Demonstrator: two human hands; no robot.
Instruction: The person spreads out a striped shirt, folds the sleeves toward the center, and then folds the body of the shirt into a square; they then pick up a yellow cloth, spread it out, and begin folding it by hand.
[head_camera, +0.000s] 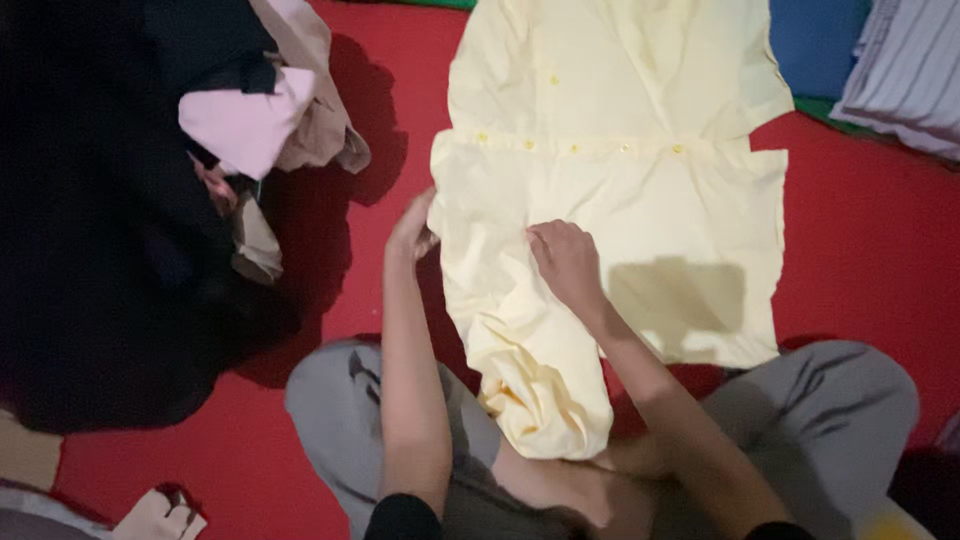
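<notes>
Knees: grey-trousered legs (820, 410) are filling the bottom of the frame, folded to either side of the work; the person is sitting on the red floor covering (860, 240).
Garment: pale yellow buttoned shirt (640, 200) is lying flat in the centre and upper centre of the frame, its long axis running from the top edge down toward the lap; a row of small yellow buttons is crossing it at mid-height.
Bunched end: the shirt's lower left portion is gathering into folds at lower centre, just above the lap.
Left hand (412, 232): is sitting at the shirt's left edge, centre-left of frame, fingers curled onto the hem; whether it is pinching the cloth or only touching it cannot be told.
Right hand (566, 262): is resting palm-down on the cloth, fingers bent and pressing, nothing lifted in it.
Key relation: the shirt is extending up-frame and right of both hands; the left hand is nearer the free edge, the right is nearer the middle.
Clothes heap (200, 150): dark, pink and beige items are piled at upper left, well apart from the shirt.
Striped fabric (905, 70): is lying at upper right, cut off by the frame.
Hidden: the shirt's collar end is running out of frame; a shadow is darkening its lower right panel; the dark heap's contents are unreadable.
</notes>
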